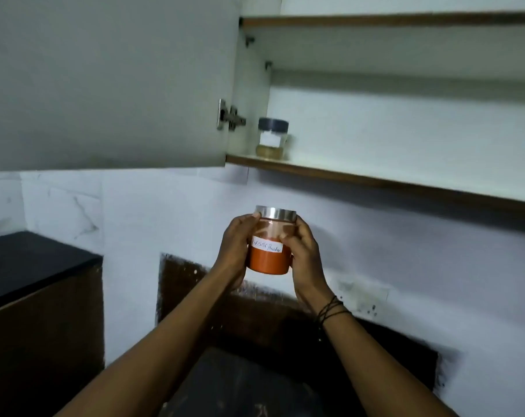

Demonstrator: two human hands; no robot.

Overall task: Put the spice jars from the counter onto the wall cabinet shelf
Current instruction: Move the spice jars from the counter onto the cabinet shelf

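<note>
A glass jar of red chilli powder [269, 260] with a steel lid and a white handwritten label is held up in front of the wall. My left hand [235, 245] grips its left side and my right hand [305, 251] its right side. The jar hangs below the lower shelf [375, 176] of the open wall cabinet. At the left end of that shelf stands a small clear jar [272, 138] with a dark lid, a white label and a little brown spice at the bottom.
The cabinet door [104, 82] is swung open to the left, its hinge near the shelf's left end. An upper shelf [390, 21] runs above. A black counter [29, 266] lies at the lower left, a wall socket [363, 293] to the right.
</note>
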